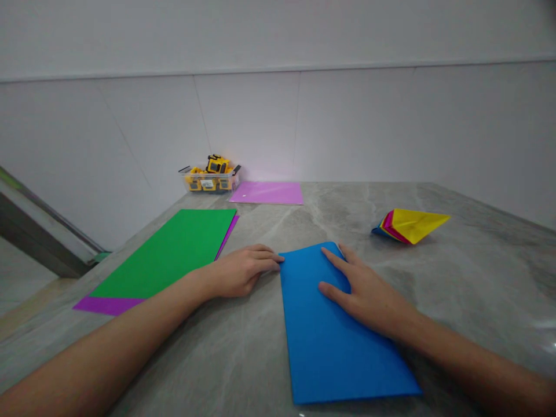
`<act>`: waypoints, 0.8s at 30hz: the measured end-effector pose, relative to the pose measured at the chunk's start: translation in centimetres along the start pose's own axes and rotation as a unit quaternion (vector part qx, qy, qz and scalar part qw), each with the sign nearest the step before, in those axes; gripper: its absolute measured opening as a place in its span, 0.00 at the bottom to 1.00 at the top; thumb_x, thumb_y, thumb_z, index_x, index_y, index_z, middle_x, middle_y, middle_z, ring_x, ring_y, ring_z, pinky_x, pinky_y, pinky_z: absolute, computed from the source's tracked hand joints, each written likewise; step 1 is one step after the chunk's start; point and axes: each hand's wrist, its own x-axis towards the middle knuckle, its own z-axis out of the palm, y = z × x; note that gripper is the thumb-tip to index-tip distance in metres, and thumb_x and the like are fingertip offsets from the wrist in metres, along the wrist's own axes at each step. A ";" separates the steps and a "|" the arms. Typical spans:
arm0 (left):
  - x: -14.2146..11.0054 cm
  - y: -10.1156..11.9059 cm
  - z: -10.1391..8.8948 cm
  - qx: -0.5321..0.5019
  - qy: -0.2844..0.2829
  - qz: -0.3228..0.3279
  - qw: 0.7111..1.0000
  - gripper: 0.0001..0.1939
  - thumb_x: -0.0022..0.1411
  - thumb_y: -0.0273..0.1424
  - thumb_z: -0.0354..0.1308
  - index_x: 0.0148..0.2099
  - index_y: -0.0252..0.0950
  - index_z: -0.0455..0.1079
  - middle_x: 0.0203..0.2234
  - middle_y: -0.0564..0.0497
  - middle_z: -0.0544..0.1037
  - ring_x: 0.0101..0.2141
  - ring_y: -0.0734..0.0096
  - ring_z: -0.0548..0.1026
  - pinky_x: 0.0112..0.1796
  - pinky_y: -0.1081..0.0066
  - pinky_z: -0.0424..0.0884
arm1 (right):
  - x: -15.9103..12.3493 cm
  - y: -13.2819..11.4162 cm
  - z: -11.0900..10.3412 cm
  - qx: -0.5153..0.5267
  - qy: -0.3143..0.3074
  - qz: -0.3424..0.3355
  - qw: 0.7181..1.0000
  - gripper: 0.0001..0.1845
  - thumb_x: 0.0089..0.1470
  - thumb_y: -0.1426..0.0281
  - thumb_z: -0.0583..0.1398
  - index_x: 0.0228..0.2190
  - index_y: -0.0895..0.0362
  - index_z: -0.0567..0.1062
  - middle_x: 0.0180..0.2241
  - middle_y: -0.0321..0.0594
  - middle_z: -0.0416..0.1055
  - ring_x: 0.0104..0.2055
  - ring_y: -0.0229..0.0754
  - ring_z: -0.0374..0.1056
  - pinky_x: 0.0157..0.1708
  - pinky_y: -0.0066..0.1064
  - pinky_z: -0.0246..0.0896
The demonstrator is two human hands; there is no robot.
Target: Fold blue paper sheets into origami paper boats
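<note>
A folded sheet of blue paper point(330, 347) lies on the table in front of me, its top right corner curving up a little. My left hand point(245, 271) rests on its side at the sheet's top left corner. Its fingers are pressed together, with the tips on the corner, and the thumb is mostly hidden. Spread across the upper right of the sheet is my right hand point(369, 295), thumb and fingers apart and lying flat on the paper. Beyond that hand sits a folded paper piece point(412, 225) in yellow, pink and blue.
To the left, green paper point(174, 249) lies over purple paper point(108, 306). At the back, a pink sheet stack point(269, 192) lies beside a clear plastic bin point(234, 180) of yellow toy vehicles point(217, 165). The grey marbled table point(243, 359) reaches the white wall.
</note>
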 end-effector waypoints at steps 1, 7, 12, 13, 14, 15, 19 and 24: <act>0.0 -0.1 0.0 -0.004 0.003 0.002 1.000 0.25 0.57 0.14 0.48 0.54 0.35 0.68 0.54 0.43 0.72 0.56 0.60 0.66 0.54 0.56 0.65 | -0.1 0.0 0.0 0.004 -0.011 0.003 1.000 0.43 0.55 0.54 0.56 0.65 0.60 0.51 0.68 0.56 0.38 0.66 0.60 0.46 0.63 0.50 0.45; 0.0 -0.3 0.0 -0.017 0.006 -0.002 1.000 0.24 0.56 0.14 0.48 0.54 0.34 0.68 0.54 0.42 0.72 0.55 0.60 0.67 0.55 0.57 0.64 | 0.2 0.0 0.4 0.009 -0.012 -0.017 1.000 0.45 0.54 0.57 0.57 0.65 0.63 0.48 0.68 0.58 0.34 0.68 0.57 0.41 0.64 0.48 0.43; -0.2 -0.4 0.3 -0.018 0.030 -0.035 0.999 0.22 0.58 0.15 0.47 0.52 0.35 0.69 0.54 0.40 0.69 0.54 0.60 0.69 0.53 0.61 0.67 | 0.5 0.2 0.6 0.007 -0.008 -0.033 0.999 0.45 0.53 0.58 0.57 0.65 0.63 0.49 0.68 0.58 0.35 0.67 0.57 0.42 0.64 0.49 0.43; -0.2 -0.5 0.4 -0.014 0.037 -0.047 0.998 0.22 0.58 0.15 0.47 0.51 0.35 0.70 0.54 0.41 0.68 0.53 0.61 0.69 0.52 0.62 0.67 | 0.5 0.2 0.6 0.007 -0.008 -0.033 0.999 0.45 0.53 0.58 0.57 0.65 0.63 0.49 0.68 0.58 0.34 0.67 0.57 0.42 0.64 0.48 0.43; -0.3 -0.7 0.5 -0.008 0.043 -0.055 0.998 0.22 0.58 0.15 0.47 0.51 0.35 0.70 0.53 0.41 0.68 0.52 0.61 0.70 0.51 0.62 0.68 | 0.5 0.2 0.6 0.008 -0.009 -0.033 0.999 0.45 0.53 0.58 0.58 0.65 0.63 0.49 0.68 0.57 0.34 0.67 0.57 0.43 0.64 0.48 0.43; -0.3 -0.8 0.6 -0.002 0.048 -0.059 0.997 0.22 0.58 0.15 0.47 0.51 0.36 0.70 0.52 0.42 0.69 0.51 0.62 0.70 0.51 0.63 0.68 | 0.5 0.2 0.6 0.011 -0.010 -0.033 0.999 0.45 0.53 0.58 0.58 0.65 0.63 0.50 0.68 0.57 0.34 0.67 0.57 0.43 0.64 0.48 0.43; -0.4 -1.7 0.9 0.013 0.061 -0.044 0.997 0.24 0.59 0.15 0.47 0.53 0.37 0.70 0.49 0.43 0.71 0.50 0.61 0.70 0.51 0.61 0.68 | 0.5 0.2 0.7 0.019 -0.008 -0.038 0.999 0.45 0.52 0.58 0.58 0.65 0.63 0.50 0.68 0.56 0.34 0.67 0.58 0.45 0.63 0.49 0.45; -0.4 -2.0 0.8 0.005 0.056 -0.038 0.998 0.26 0.58 0.14 0.45 0.54 0.38 0.70 0.49 0.43 0.71 0.50 0.62 0.70 0.51 0.61 0.67 | 0.5 0.1 0.7 0.012 -0.014 -0.042 0.999 0.45 0.53 0.58 0.58 0.65 0.65 0.50 0.68 0.58 0.34 0.67 0.59 0.44 0.64 0.49 0.44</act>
